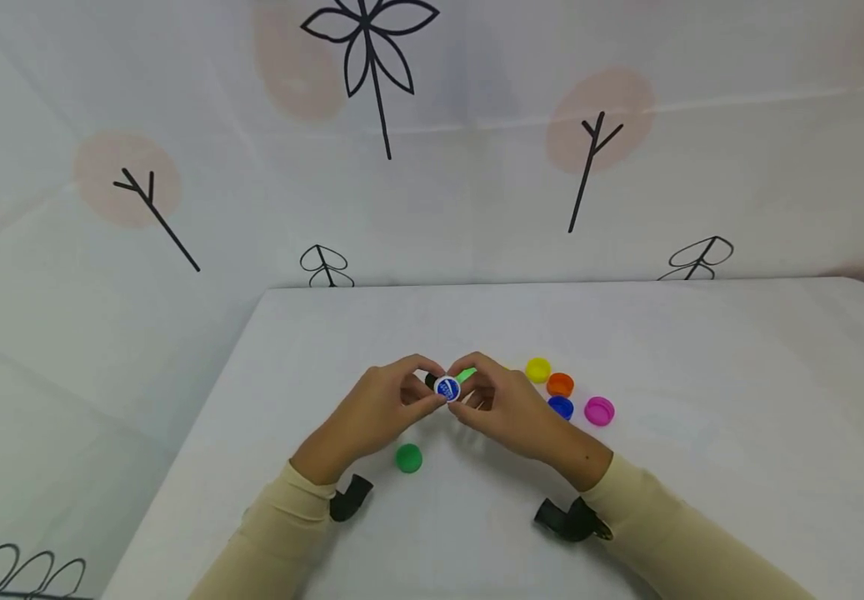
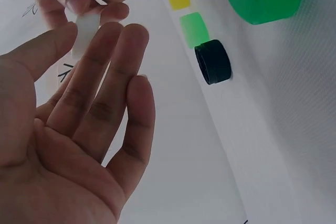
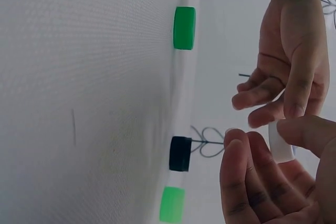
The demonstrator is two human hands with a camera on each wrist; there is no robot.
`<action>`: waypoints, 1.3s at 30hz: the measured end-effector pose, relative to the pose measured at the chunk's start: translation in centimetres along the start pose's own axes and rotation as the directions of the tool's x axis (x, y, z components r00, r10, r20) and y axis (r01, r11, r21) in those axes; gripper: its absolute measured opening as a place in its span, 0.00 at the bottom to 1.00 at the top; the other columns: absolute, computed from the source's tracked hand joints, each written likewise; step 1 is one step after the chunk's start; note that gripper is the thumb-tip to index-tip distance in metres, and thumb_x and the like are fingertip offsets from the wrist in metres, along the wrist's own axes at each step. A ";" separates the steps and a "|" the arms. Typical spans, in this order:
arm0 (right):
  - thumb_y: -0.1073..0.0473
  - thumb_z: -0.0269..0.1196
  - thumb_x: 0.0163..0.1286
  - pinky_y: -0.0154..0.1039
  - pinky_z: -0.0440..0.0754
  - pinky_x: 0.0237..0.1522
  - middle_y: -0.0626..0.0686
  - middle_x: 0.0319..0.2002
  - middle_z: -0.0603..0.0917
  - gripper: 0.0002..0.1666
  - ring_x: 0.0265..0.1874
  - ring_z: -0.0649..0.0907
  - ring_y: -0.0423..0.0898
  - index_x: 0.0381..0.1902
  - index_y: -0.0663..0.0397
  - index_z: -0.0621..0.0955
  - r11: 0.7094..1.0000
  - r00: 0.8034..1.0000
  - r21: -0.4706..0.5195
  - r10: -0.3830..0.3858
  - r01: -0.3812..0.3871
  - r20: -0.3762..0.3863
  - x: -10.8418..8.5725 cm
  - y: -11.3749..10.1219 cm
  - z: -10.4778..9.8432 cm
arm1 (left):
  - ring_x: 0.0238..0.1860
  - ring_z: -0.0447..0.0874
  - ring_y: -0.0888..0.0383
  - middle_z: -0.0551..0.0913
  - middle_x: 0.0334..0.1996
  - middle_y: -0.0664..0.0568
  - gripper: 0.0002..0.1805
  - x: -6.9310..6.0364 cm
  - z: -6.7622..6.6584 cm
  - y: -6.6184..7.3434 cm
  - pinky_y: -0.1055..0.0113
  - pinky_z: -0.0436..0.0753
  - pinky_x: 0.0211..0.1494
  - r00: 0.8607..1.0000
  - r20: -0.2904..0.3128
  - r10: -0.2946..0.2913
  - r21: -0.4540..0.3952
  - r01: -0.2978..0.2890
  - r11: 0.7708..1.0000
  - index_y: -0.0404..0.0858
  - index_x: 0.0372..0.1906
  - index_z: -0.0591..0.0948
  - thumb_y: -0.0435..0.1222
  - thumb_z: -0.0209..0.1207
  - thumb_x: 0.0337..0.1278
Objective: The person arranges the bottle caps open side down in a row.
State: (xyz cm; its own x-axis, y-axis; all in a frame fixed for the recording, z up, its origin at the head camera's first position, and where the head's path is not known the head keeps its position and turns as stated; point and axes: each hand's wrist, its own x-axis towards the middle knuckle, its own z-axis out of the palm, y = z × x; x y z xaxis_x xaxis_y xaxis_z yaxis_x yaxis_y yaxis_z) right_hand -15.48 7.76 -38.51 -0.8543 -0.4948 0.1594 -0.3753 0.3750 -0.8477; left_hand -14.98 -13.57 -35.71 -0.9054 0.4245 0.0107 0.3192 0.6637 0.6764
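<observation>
Pinching a white cap [image 1: 446, 388] (blue-topped)

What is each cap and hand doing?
White cap: off the table, printed face showing
Left hand: pinching the white cap
Right hand: pinching the white cap
Green cap: flat on the table
Black cap: flat, hollow side up
Light green cap: lying flat
Yellow caps: lying flat
Orange cap: lying flat
Blue cap: lying flat, partly hidden
Pink cap: lying flat

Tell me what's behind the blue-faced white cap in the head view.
Past its edges, a black cap and a light green cap show partly. The left grip and right grip cover parts of them; anything directly behind the white cap is hidden.
</observation>
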 end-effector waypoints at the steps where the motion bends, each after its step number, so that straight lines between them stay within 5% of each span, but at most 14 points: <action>1: 0.61 0.68 0.66 0.31 0.84 0.37 0.47 0.35 0.88 0.21 0.31 0.85 0.37 0.55 0.48 0.74 1.000 1.000 -0.013 -0.003 0.003 0.003 0.0 0.0 0.0 | 0.35 0.85 0.67 0.90 0.37 0.58 0.16 0.0 -0.1 0.0 0.67 0.83 0.41 1.000 0.014 -0.009 -0.006 0.009 1.000 0.49 0.54 0.78 0.42 0.65 0.64; 6: 0.58 0.69 0.66 0.31 0.84 0.35 0.45 0.34 0.88 0.21 0.30 0.83 0.36 0.54 0.48 0.76 0.999 1.000 -0.050 -0.005 0.007 0.031 -0.1 0.1 0.2 | 0.36 0.85 0.63 0.91 0.36 0.55 0.15 -0.2 -0.6 -0.2 0.63 0.83 0.42 0.993 0.101 -0.055 -0.039 0.059 0.997 0.50 0.54 0.78 0.43 0.65 0.65; 17: 0.55 0.71 0.65 0.32 0.84 0.34 0.45 0.36 0.88 0.17 0.32 0.83 0.37 0.50 0.50 0.80 0.999 0.994 -0.046 0.031 -0.026 0.105 -0.2 -0.1 0.5 | 0.32 0.85 0.65 0.90 0.31 0.58 0.16 -0.3 -1.1 -1.0 0.65 0.82 0.42 0.976 0.209 -0.055 -0.047 0.066 0.997 0.46 0.50 0.80 0.43 0.68 0.60; 39: 0.56 0.72 0.62 0.30 0.81 0.35 0.42 0.31 0.83 0.12 0.31 0.80 0.39 0.43 0.50 0.85 0.996 0.969 -0.061 0.073 -0.060 0.234 -0.3 0.6 1.9 | 0.34 0.82 0.63 0.84 0.30 0.62 0.09 -0.2 -0.5 -1.8 0.67 0.82 0.42 0.940 0.332 -0.080 0.031 0.074 0.997 0.47 0.33 0.83 0.40 0.74 0.50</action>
State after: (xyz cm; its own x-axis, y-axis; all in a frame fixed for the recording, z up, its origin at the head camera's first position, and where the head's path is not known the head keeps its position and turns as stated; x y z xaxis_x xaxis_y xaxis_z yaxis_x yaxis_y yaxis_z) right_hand -14.77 6.65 -40.01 -0.7714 -0.6358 -0.0258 -0.3446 0.4515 -0.8231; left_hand -15.51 -15.11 -36.56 -0.7839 0.5498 -0.2885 0.2596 0.7124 0.6520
